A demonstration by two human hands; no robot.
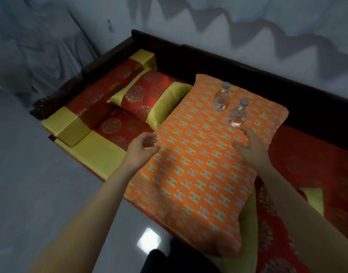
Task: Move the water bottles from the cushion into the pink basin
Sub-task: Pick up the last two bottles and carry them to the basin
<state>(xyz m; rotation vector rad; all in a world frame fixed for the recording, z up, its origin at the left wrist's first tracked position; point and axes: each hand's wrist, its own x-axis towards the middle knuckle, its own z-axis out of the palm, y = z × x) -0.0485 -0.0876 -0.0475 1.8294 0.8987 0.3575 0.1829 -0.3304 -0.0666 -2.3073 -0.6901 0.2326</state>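
Orange cushion [193, 174] with H pattern, centre of frame, lying on a red-and-gold couch seat [307, 158]; two clear water bottles stand upright on its upper right part, the far water bottle [221, 98] just above and left of the near water bottle [237, 115]. Left hand [143, 146], centre left, at the cushion's left edge, fingers relaxed and loosely parted, holding nothing. Right hand [250, 146], centre right, palm down over the cushion with fingers spread and empty, fingertips just below the near water bottle's base; red-and-gold pillow [149, 101] beside the cushion, upper left.
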